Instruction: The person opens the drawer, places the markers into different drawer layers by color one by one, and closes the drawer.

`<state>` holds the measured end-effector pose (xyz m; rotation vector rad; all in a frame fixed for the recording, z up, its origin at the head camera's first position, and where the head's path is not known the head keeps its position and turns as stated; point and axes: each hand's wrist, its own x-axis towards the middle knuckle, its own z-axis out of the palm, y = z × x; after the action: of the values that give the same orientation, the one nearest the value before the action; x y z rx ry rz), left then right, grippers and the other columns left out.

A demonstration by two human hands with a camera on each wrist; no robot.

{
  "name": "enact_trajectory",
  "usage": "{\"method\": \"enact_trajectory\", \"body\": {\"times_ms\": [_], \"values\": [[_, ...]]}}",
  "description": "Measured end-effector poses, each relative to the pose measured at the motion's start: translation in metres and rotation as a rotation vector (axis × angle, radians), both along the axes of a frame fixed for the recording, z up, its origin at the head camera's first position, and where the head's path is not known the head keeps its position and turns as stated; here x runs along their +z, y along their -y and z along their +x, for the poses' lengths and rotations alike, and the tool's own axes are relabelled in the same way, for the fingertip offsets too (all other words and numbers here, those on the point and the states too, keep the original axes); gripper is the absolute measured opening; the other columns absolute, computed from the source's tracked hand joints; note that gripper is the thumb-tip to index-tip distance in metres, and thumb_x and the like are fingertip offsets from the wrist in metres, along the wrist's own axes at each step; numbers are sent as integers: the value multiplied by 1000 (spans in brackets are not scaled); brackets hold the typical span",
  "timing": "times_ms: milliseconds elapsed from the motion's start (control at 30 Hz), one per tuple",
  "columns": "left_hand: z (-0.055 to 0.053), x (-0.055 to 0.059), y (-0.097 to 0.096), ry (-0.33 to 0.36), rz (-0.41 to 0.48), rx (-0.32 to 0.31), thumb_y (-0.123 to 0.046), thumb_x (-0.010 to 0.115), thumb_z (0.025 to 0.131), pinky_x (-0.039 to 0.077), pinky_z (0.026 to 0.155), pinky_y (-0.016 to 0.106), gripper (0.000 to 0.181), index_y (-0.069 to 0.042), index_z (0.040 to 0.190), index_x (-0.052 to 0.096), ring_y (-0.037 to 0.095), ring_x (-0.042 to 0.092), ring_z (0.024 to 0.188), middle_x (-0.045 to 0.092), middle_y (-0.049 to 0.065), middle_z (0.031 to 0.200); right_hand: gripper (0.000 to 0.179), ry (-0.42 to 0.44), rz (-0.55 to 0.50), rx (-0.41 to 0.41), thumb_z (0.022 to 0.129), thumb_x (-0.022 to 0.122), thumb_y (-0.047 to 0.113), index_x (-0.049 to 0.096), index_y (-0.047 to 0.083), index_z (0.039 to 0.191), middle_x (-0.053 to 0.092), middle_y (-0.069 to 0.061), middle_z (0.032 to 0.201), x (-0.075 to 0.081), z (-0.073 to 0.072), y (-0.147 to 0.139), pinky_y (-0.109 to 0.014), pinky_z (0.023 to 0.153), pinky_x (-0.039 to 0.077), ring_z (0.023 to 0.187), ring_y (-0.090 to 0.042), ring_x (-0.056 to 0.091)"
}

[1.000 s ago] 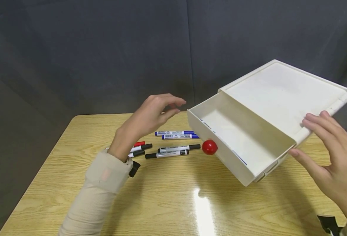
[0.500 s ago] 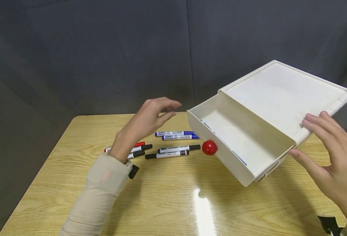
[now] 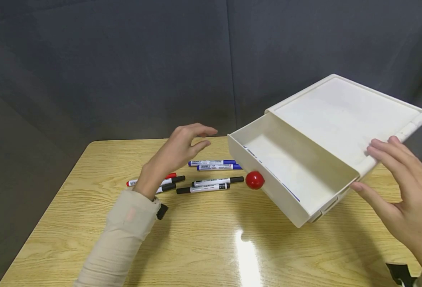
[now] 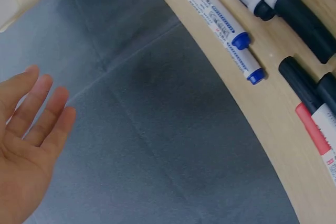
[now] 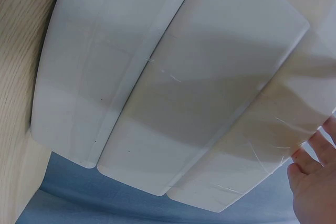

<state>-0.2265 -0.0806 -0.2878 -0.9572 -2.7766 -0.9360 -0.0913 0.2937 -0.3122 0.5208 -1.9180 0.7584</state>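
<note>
A white drawer unit stands at the right of the table, its top drawer pulled out. A red ball knob sits on the drawer's front. Along the inside of that front wall shows a thin strip with blue marks, mostly hidden. My left hand hovers left of the drawer, holding nothing, fingers relaxed and thumb apart. My right hand rests its fingers on the unit's top near the right edge, thumb touching the front edge. The right wrist view shows the unit's stacked side panels beside that hand.
Blue markers lie left of the drawer. Black markers lie nearer me, and more black ones with a red marker lie partly behind my left wrist. A dark curtain hangs behind the wooden table.
My left hand has drifted left and slightly down, away from the drawer, uncovering more of the red marker. My right hand and the drawer have hardly moved.
</note>
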Motion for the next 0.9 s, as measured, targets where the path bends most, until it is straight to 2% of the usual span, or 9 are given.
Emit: {"method": "enact_trajectory", "body": {"times_ms": [233, 700, 900], "values": [[-3, -8, 2, 4, 6, 19, -8, 66, 95, 48, 108, 41, 34, -9, 129, 66, 24, 60, 125, 66, 7, 131, 75, 21, 14, -18, 89, 63, 59, 66, -12, 114, 65, -24, 126, 0, 2, -1, -34, 119, 36, 136, -28, 52], [-11, -23, 7, 23, 11, 30, -7, 64, 96, 52, 100, 42, 30, -8, 126, 67, 28, 62, 114, 67, 8, 128, 75, 13, 13, -20, 89, 63, 58, 66, -12, 114, 66, -25, 125, 2, 2, 1, -34, 119, 36, 135, -29, 52], [-14, -28, 9, 30, 0, 39, -6, 65, 95, 52, 101, 42, 30, -7, 125, 67, 27, 62, 114, 67, 9, 128, 75, 4, 2, -14, 88, 64, 58, 66, -12, 114, 66, -25, 125, 3, 3, 2, -34, 119, 37, 135, -30, 52]]}}
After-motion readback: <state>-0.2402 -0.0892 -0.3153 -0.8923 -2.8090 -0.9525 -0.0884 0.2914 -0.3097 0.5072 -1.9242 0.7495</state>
